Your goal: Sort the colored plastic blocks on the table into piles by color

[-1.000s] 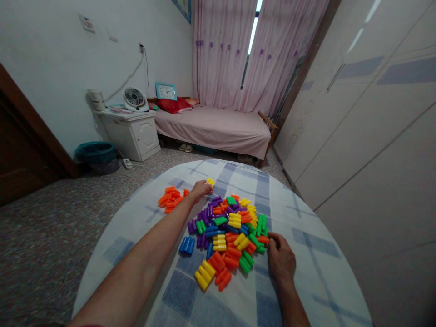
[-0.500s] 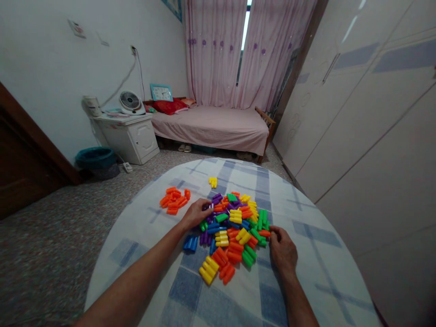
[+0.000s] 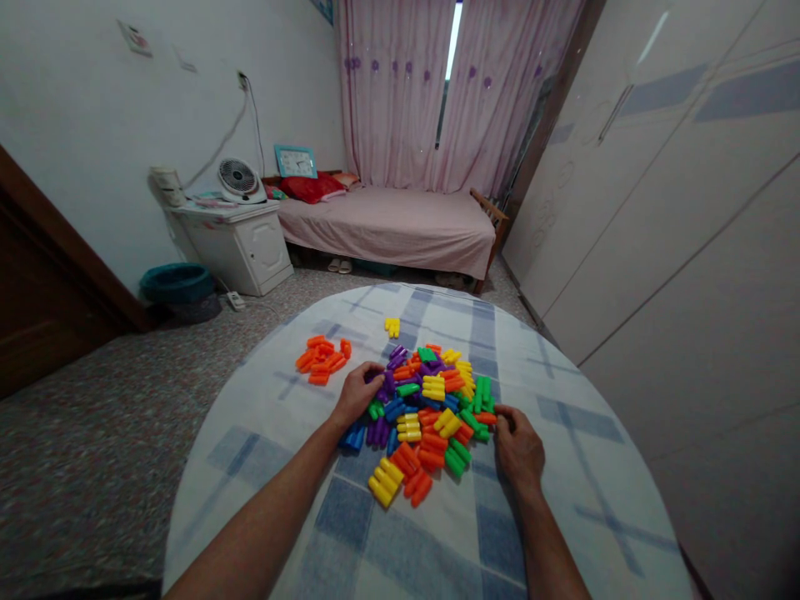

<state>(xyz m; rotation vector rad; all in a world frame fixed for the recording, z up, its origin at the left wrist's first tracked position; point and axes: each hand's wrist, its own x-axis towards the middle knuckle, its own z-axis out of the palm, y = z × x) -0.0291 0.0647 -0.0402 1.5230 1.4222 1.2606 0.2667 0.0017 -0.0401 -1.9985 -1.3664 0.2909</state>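
left grip [image 3: 360, 393]: at purple blocks [image 3: 388, 386], closure unclear | right grip [image 3: 521, 450]: apparently pinching orange block [image 3: 486, 418] | clock [image 3: 296, 162]: illegible

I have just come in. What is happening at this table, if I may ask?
A person has both bare hands at a mixed pile of coloured plastic pieces on a checked tablecloth. The left hand is at the purple pieces; whether it grips one is unclear. The right hand is at the right edge, touching or nearly touching an orange piece. Apart from the pile lie an orange group to the left and some yellow plastic beyond.
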